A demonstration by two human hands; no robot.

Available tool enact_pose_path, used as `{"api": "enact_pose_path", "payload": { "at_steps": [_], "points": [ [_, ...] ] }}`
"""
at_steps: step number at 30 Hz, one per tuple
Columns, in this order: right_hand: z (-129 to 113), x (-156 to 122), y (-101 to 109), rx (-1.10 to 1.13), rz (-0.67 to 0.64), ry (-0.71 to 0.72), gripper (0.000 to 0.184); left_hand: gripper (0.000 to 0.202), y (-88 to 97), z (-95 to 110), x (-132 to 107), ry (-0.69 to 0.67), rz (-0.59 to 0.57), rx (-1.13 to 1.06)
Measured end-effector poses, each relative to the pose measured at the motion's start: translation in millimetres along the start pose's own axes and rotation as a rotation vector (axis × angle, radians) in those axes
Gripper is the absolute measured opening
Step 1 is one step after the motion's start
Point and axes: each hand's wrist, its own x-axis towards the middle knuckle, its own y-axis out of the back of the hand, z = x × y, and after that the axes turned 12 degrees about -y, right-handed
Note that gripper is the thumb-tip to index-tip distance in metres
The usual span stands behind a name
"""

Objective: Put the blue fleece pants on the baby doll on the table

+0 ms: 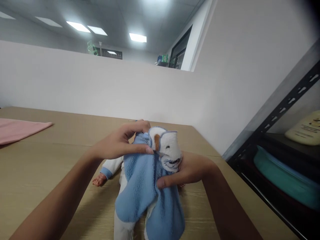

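Note:
A blue fleece baby garment [140,183] with two rounded lower ends lies over a doll dressed in white. A white animal face [172,146] with a brown patch is sewn on its upper part. My left hand [132,138] grips the garment's upper left side, thumb on the front and fingers behind. On the right, my right hand [185,168] holds it beside the animal face, thumb across the blue fleece. From under it come the doll's hand [99,180] and a white sleeve with a blue cuff [110,168]. The doll's head is hidden.
A pink cloth [22,129] lies at the left of the wooden table [62,166]. A white wall rises behind. At the right, a dark metal shelf [277,116] carries a teal basin [285,178] and a cream bottle [306,130].

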Motion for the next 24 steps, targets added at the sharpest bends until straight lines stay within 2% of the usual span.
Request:
{"api": "enact_pose_path", "payload": {
  "at_steps": [2, 6, 9, 11, 14, 16, 19, 21, 22, 24],
  "points": [
    [0.9, -0.9, 0.0, -0.014, -0.043, 0.012, 0.052, 0.02, 3.2, -1.9, -1.9, 0.035, 0.053, -0.078],
    [1.8, -1.0, -3.1, 0.08, 0.113, -0.002, 0.063, 0.029, 7.7, -1.3, -6.2, 0.22, 0.099, -0.19],
    [-1.0, 3.8, -10.1, 0.173, 0.204, -0.034, 0.066, 0.043, 9.4, 3.1, -8.1, 0.418, 0.072, -0.178],
    [-4.2, 7.8, -14.9, 0.259, 0.223, -0.013, 0.067, 0.05, 10.6, 5.4, -9.1, 0.493, 0.01, -0.188],
    [-5.6, 10.9, -17.3, 0.369, 0.215, -0.003, 0.065, 0.051, 12.0, 5.0, -10.6, 0.449, -0.09, -0.307],
    [-2.9, 9.8, -14.7, 0.382, 0.175, -0.016, 0.071, 0.04, 11.9, 2.7, -11.5, 0.377, -0.101, -0.408],
    [2.1, 5.4, -8.0, 0.314, -0.052, -0.045, 0.086, 0.027, 9.6, -0.5, -11.7, 0.328, -0.062, -0.443],
    [4.0, 3.2, -4.8, 0.239, -0.19, -0.062, 0.08, 0.029, 7.7, -1.3, -11.0, 0.336, -0.052, -0.388],
    [4.8, 3.0, -4.0, 0.212, -0.205, -0.058, 0.073, 0.033, 7.0, -1.2, -10.6, 0.348, -0.064, -0.357],
    [7.5, 4.5, -4.0, 0.217, -0.144, -0.006, 0.065, 0.043, 6.9, -0.5, -10.0, 0.35, -0.114, -0.321]
  ]
}}
